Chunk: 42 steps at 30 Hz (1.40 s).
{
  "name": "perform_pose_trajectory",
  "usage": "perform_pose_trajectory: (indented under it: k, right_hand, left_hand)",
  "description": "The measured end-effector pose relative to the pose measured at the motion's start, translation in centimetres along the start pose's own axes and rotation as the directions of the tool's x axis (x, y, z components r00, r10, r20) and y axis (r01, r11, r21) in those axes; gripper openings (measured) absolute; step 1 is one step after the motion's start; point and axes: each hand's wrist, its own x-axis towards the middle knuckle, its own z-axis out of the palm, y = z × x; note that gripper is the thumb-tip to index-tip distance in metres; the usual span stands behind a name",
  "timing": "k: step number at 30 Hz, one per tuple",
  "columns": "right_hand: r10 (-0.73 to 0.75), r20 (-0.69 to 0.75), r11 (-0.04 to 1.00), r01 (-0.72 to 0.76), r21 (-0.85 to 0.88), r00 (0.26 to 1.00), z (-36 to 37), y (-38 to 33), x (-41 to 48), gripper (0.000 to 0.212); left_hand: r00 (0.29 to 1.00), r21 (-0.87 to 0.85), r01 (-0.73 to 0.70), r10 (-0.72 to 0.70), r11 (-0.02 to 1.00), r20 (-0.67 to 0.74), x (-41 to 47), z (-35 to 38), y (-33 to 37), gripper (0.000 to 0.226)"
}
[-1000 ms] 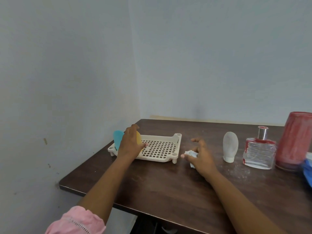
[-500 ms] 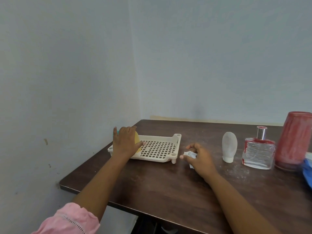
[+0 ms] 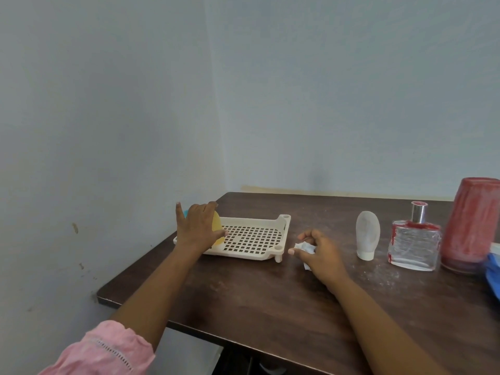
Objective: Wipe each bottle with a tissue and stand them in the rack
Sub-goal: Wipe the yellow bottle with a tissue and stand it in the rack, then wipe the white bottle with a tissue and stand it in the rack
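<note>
The left hand lies spread over a yellow bottle at the left end of the rack; whether it grips, I cannot tell. The right hand, fingers curled, holds a crumpled tissue on the table, near a frosted bottle.

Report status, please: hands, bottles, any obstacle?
Left hand on yellow bottle in rack. Right hand grips tissue. White bottle, perfume bottle, red bottle stand on table. No obstacle seen.

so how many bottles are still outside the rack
3, in a row on the right: a frosted white squeeze bottle, a clear glass perfume bottle, a tall red bottle. More may lie off frame.
</note>
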Motion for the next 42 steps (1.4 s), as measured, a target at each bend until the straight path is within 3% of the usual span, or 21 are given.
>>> perform_pose_trajectory:
  k: [19, 26, 30, 35, 42]
  right_hand:
    - [-0.003, -0.001, 1.000, 0.003, 0.030, 1.000, -0.1, -0.1, -0.1, 0.028]
    - [0.004, 0.000, 0.999, -0.004, 0.039, 1.000, 0.0, -0.1, 0.0, 0.028]
    - [0.010, 0.009, 0.999, -0.011, 0.032, 1.000, -0.1, -0.2, -0.1, 0.028]
    - [0.019, 0.015, 0.999, -0.019, 0.029, 1.000, 0.0, -0.3, -0.1, 0.028]
    - [-0.005, 0.017, 1.000, 0.005, 0.027, 1.000, -0.3, -0.5, -0.5, 0.027]
  left_hand:
    - [0.998, 0.092, -0.040, 0.044, 0.995, -0.046, 0.5, 0.3, 0.3, 0.074]
    - [0.992, -0.073, 0.041, -0.049, 0.996, -0.113, -0.1, -0.2, -0.5, 0.100]
    - [0.960, -0.143, 0.138, -0.168, 0.980, -0.224, -2.2, 0.7, -2.6, 0.101]
    - [0.931, -0.246, 0.265, -0.314, 0.932, -0.188, -4.1, 2.2, -5.1, 0.096]
    - [0.964, -0.139, 0.190, -0.211, 0.972, -0.160, -2.7, 0.4, -2.7, 0.090]
